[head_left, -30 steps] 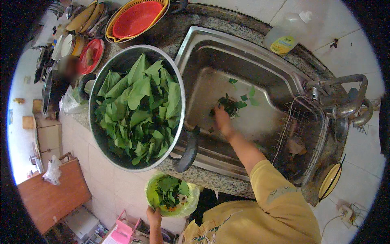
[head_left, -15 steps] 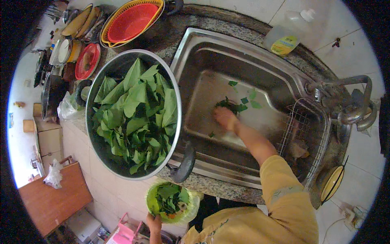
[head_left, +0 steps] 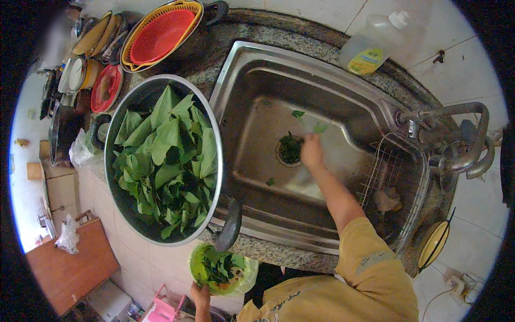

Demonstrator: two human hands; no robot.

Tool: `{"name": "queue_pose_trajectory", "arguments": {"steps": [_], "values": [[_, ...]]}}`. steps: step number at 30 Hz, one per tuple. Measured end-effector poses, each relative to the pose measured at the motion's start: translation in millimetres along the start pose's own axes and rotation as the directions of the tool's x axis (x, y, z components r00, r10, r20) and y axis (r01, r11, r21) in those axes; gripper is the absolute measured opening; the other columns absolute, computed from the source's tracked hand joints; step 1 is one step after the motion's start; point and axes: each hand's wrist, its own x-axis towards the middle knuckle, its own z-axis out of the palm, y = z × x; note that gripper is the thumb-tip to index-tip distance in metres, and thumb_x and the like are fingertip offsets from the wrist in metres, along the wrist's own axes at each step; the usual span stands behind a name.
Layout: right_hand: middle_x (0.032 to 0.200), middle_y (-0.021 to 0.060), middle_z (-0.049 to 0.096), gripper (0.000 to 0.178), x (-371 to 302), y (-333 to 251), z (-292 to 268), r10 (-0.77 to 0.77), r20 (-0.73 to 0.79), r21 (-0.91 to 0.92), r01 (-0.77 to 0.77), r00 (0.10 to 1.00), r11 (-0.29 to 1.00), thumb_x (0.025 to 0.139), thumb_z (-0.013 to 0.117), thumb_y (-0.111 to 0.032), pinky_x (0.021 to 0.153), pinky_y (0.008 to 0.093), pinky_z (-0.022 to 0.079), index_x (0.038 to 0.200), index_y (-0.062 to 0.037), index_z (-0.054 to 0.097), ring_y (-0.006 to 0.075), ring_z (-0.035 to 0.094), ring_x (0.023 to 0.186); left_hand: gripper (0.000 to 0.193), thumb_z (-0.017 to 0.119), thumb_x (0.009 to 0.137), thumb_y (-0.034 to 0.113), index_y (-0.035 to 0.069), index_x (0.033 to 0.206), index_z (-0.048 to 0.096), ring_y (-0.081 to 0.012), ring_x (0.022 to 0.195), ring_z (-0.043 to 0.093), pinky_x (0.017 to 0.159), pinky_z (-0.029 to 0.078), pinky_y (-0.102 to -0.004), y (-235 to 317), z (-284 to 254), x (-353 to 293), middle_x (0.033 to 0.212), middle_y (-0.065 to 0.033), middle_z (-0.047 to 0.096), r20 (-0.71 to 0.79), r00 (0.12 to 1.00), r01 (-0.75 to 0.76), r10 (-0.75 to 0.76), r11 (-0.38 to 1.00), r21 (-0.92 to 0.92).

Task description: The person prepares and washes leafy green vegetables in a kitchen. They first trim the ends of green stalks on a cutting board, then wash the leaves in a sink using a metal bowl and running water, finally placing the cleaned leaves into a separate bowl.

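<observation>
My right hand reaches down into the steel sink, just right of the drain, its fingertips pointing at a pale green leaf scrap. Those fingers are blurred, so their grip is unclear. Dark green leaf scraps lie heaped over the drain. Other bits of leaf are stuck to the sink floor. Below the counter edge, my left hand is closed on the rim of a green bin lined with a thin bag, with leaves and scraps inside.
Left of the sink stands a large metal pot full of green leaves, its black handle jutting toward me. A wire rack and faucet are at the right. A clear bottle and nested baskets stand behind.
My right hand has lifted off the scraps at the drain and shifted right. Loose dark pieces beside the drain are now in the heap over it. The view has shifted slightly.
</observation>
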Motion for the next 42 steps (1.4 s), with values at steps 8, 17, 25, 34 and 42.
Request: {"name": "queue_pose_trajectory", "arguments": {"steps": [8,17,25,34,42], "values": [[0.104,0.0184,0.044,0.025,46.1,-25.6,-90.7,0.187,-0.232,0.199,-0.142,0.955,0.970,0.076,0.053,-0.016,0.075,0.0405,0.042,0.099,-0.0083,0.051,0.0341,0.049,0.089,0.026,0.042,0.070,-0.003,-0.004,0.094,0.051,-0.0149,0.071,0.055,0.061,0.044,-0.0254,-4.5,0.5,-4.4,0.081,-0.0090,0.057,0.014,0.990,-0.140,0.140,0.978,0.156],[0.107,0.0170,0.044,0.029,58.6,-52.1,-29.2,-0.100,0.249,0.378,-0.002,0.963,0.926,0.075,0.052,-0.015,0.077,0.0375,0.042,0.104,-0.0133,0.050,0.0323,0.048,0.090,0.030,0.042,0.068,-0.004,-0.004,0.096,0.050,-0.0129,0.065,0.054,0.051,0.045,-0.0260,-3.5,4.0,-15.0,0.081,-0.0087,0.056,0.005,0.992,-0.125,0.126,0.974,0.187],[0.104,0.0170,0.046,0.029,18.2,-22.2,-40.0,-0.320,0.311,0.333,0.213,0.895,0.918,0.074,0.048,-0.007,0.076,0.0388,0.042,0.103,-0.0062,0.049,0.0336,0.048,0.091,0.029,0.044,0.068,-0.004,-0.005,0.097,0.048,-0.0167,0.065,0.055,0.056,0.043,-0.0285,-13.5,11.2,-10.0,0.079,-0.0115,0.057,0.043,0.961,-0.270,0.272,0.903,0.335],[0.098,0.0189,0.053,0.033,-1.8,22.4,-65.0,-0.456,0.506,0.277,0.363,0.732,0.890,0.075,0.050,-0.009,0.074,0.0388,0.043,0.108,-0.0103,0.048,0.0317,0.054,0.084,0.026,0.045,0.069,-0.002,-0.005,0.095,0.049,-0.0164,0.067,0.054,0.058,0.043,-0.0274,-52.9,14.4,0.9,0.079,-0.0123,0.057,-0.022,0.965,-0.259,0.262,0.961,0.102],[0.123,0.0218,0.033,0.059,-89.0,40.0,-109.4,0.578,0.283,0.003,-0.603,0.765,0.797,0.074,0.056,-0.026,0.087,0.0465,0.033,0.120,0.0001,0.032,0.0350,0.034,0.110,0.024,0.044,0.070,-0.002,-0.004,0.093,0.050,-0.0154,0.067,0.053,0.059,0.043,-0.0270,-18.7,33.4,-6.3,0.079,-0.0102,0.056,-0.002,0.998,-0.061,0.061,0.997,0.041]]}}
